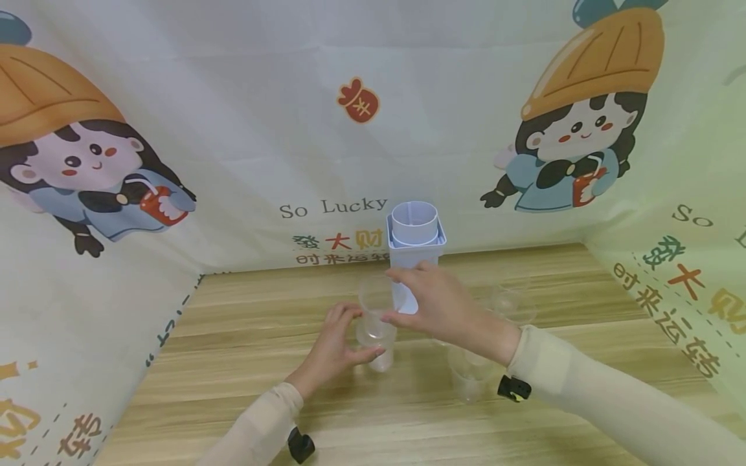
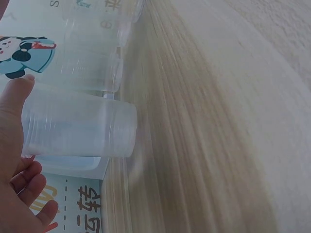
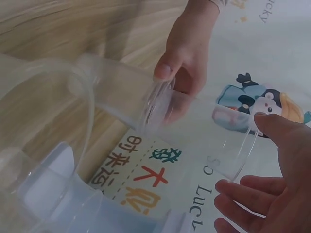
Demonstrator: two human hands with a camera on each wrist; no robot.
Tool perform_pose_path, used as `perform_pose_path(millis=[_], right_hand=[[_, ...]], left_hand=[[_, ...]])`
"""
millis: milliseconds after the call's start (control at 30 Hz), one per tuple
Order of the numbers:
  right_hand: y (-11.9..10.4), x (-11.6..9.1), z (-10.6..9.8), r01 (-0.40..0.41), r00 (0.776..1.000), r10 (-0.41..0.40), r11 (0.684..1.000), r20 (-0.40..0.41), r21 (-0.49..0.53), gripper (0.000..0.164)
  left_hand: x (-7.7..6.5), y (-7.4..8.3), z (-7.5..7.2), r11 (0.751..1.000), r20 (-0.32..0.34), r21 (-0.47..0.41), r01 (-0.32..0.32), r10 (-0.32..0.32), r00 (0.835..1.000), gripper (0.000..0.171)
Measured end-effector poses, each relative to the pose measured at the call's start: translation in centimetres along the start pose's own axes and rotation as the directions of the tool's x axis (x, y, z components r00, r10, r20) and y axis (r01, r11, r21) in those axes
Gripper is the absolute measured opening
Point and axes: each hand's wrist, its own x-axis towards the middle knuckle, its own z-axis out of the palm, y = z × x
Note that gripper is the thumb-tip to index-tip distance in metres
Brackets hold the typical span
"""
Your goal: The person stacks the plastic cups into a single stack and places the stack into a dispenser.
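Note:
A clear plastic cup stands mouth up, its lower end in the mouth of another clear cup on the table. My left hand holds the lower cup near its rim, thumb on one side and fingers on the other. At the upper cup's rim, my right hand has its thumb and fingers on opposite sides. The left wrist view shows the ribbed lower cup beside the left thumb. In the right wrist view the upper cup reaches from the right hand to the left hand.
Behind the hands stands a pale lavender square container with a round tube in its top. More clear cups are on the wooden table, partly hidden by my right forearm. A printed cloth walls the table's back and sides.

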Motion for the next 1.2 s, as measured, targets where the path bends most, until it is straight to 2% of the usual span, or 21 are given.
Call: perform_pose_path(millis=[600, 933, 1200], right_hand=[[-0.2, -0.3, 2.4, 0.009, 0.99, -0.01, 1.0, 0.139, 0.006, 0.069], [-0.1, -0.2, 3.4, 0.073, 0.988, -0.071, 0.997, 0.138, -0.015, 0.066], [0.1, -0.2, 4.2, 0.072, 0.985, -0.068, 0.997, 0.156, -0.022, 0.067]], left_hand=[[-0.3, 0.0, 0.0, 1.0, 0.004, -0.021, 0.005, -0.005, 1.0, 0.065], [-0.2, -0.2, 0.2, 1.0, -0.011, 0.005, -0.006, 0.006, 1.0, 0.069], [-0.1, 0.0, 0.1, 1.0, -0.003, -0.006, -0.003, 0.003, 1.0, 0.067]])
